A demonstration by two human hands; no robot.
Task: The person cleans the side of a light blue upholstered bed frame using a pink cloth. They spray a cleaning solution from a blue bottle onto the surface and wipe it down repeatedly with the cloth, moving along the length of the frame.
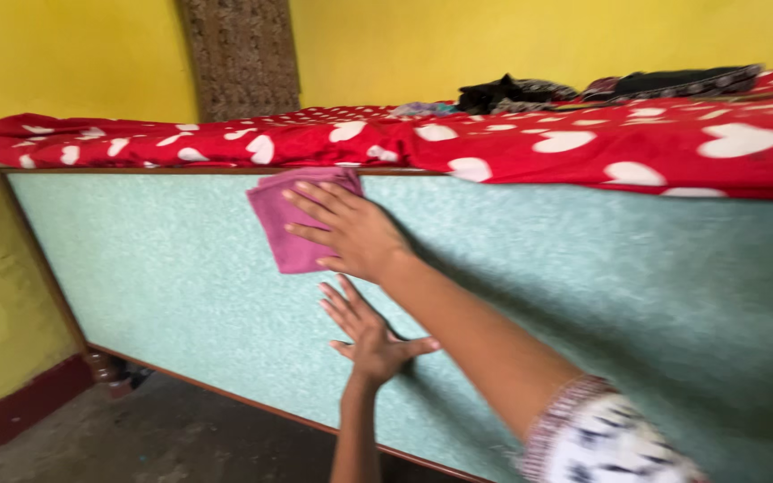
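My right hand (351,234) presses its spread fingers flat on the pink cloth (290,219), pinning it against the green bed panel (163,259) just under the red sheet (494,148), while my open-fingered left hand (370,335) braces below.

Folded pink cloth (293,224), flat against the pale green bed panel (163,259), just under the top edge.
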